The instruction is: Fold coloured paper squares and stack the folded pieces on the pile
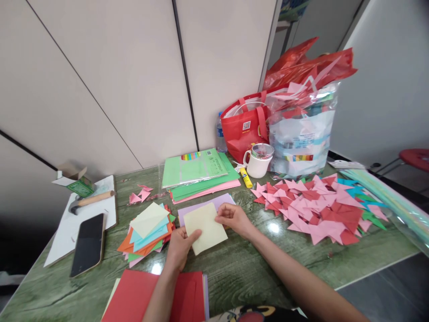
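Note:
A square sheet of pale yellow paper [205, 229] is held between my two hands above the table. My left hand [181, 246] grips its left edge, thumb on top and fingers beneath. At its right edge, my right hand [233, 219] pinches the paper between thumb and forefinger. A sheet of lavender paper [221, 200] lies partly hidden behind it. To the left rests a loose stack of coloured paper squares [147, 232], a pale yellow one on top. Larger red sheets [130, 295] lie under my left forearm.
A phone [87, 243], a hammer [92, 200] and a green box [77, 183] stand left. Green paper packs [194, 170], a glue stick [246, 178], a white mug [258, 163] and bags [301, 138] line the back. Folded pink and red paper pieces [315, 203] cover the right.

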Demonstrator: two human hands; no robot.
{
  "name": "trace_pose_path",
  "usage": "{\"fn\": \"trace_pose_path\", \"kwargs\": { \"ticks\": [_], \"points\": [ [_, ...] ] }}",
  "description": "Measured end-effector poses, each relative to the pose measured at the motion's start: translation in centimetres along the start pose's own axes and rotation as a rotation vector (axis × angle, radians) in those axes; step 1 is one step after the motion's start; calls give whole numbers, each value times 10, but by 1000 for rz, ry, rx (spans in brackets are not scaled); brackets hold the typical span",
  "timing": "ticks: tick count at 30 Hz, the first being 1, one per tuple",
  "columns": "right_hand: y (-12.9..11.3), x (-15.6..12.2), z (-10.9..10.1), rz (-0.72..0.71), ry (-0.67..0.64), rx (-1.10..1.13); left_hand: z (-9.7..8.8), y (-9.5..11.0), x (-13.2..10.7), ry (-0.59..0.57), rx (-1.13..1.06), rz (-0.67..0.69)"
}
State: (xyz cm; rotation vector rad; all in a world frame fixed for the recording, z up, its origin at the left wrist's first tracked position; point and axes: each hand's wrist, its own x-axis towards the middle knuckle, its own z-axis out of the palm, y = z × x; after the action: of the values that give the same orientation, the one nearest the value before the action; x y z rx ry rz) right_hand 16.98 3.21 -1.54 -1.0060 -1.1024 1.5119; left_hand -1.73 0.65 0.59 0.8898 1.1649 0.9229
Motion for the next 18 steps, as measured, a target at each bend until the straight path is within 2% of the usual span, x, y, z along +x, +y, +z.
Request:
{"fn": "trace_pose_path", "kwargs": {
  "ticks": [4,18],
  "points": [
    [-1,-2,0,-9,-47,-66,0,2,-1,-6,-3,-3],
    [-1,-2,0,23,30,-62,-3,-3,0,-115,-8,11]
  ]
}}
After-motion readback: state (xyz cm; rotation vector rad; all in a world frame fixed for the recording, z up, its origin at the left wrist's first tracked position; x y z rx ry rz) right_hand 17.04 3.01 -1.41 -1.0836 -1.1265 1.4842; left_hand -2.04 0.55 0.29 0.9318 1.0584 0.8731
